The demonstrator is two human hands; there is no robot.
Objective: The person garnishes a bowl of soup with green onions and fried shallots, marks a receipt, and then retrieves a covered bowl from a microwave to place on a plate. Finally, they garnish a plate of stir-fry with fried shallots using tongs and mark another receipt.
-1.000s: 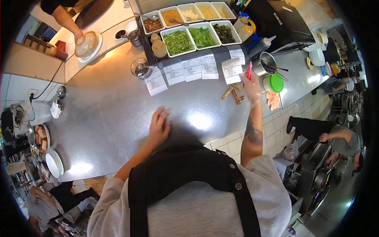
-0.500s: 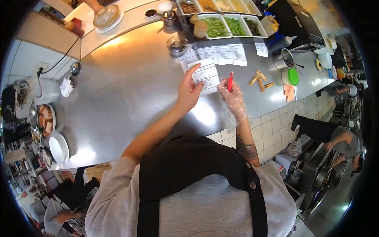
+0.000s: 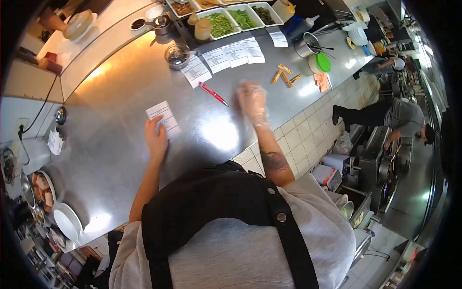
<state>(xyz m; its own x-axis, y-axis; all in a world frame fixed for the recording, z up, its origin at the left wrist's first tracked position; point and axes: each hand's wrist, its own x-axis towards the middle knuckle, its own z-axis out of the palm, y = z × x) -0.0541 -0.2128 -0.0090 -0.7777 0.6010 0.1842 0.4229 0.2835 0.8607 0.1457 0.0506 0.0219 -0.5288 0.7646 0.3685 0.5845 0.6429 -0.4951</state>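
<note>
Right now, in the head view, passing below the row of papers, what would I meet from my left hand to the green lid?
Left hand on a paper slip, red pen, gloved right hand, wooden clips, green-lidded container.

The left hand (image 3: 157,139) hides the lower part of the loose slip (image 3: 161,111). Print on this slip and on the row of slips (image 3: 233,54) is too small to read. Motion blurs the right hand (image 3: 252,98); its finger outlines and any contact with the tabletop (image 3: 120,149) cannot be determined. The apron (image 3: 207,202) hides the middle of the near edge. At the far edge, the picture's top border cuts off the rear tubs (image 3: 183,8). Contents of the glass bowl (image 3: 177,56) are indistinct.
</note>
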